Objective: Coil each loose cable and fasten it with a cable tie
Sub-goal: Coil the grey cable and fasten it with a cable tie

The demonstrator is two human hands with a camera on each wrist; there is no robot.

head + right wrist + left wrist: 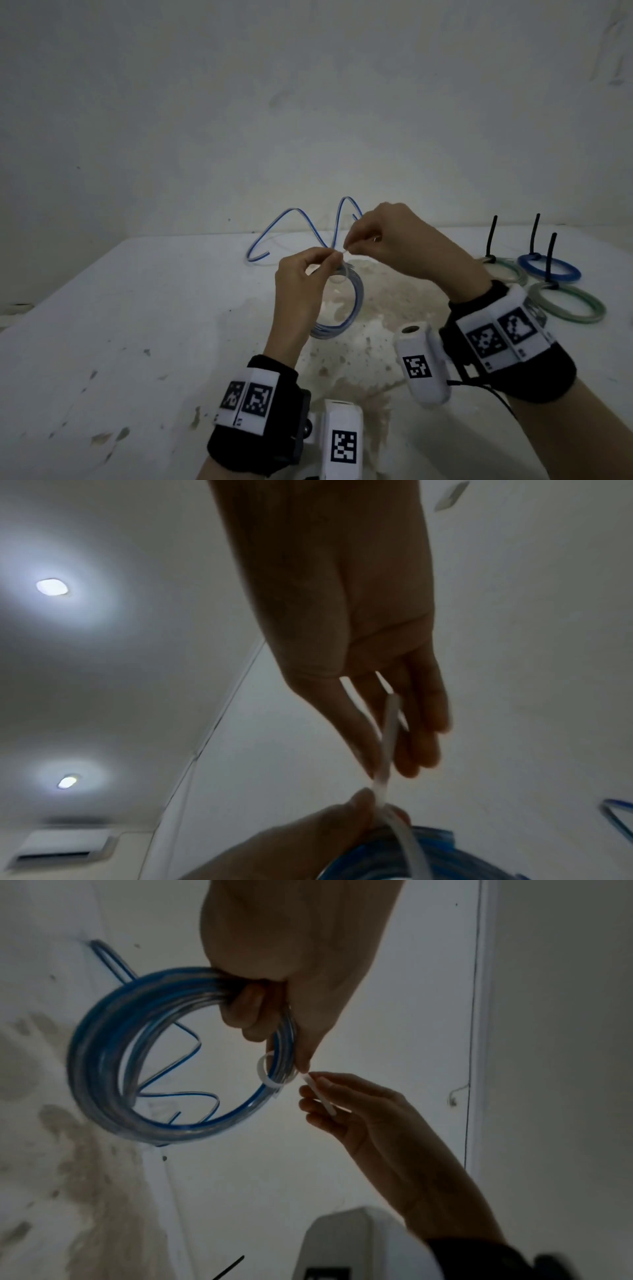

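A blue-striped clear cable coil (pixel 346 308) hangs above the table, gripped by my left hand (pixel 329 259) at its top. In the left wrist view the left hand (pixel 301 1061) curls round the coil (pixel 137 1056), thumb tip at a white cable tie (pixel 270 1073) looped round the strands. My right hand (pixel 349 245) pinches the tie's tail. The right wrist view shows the right hand (pixel 377 767) pulling the tie (pixel 387 745) up from the left hand (pixel 359 807). A loose blue cable (pixel 291 219) lies wavy at the table's back.
Three coils tied with black cable ties lie at the table's right: a pale green one (pixel 507 270), a blue one (pixel 548 270) and a larger green one (pixel 568 305). The white table (pixel 137 325) is stained brown in the middle. A wall stands just behind.
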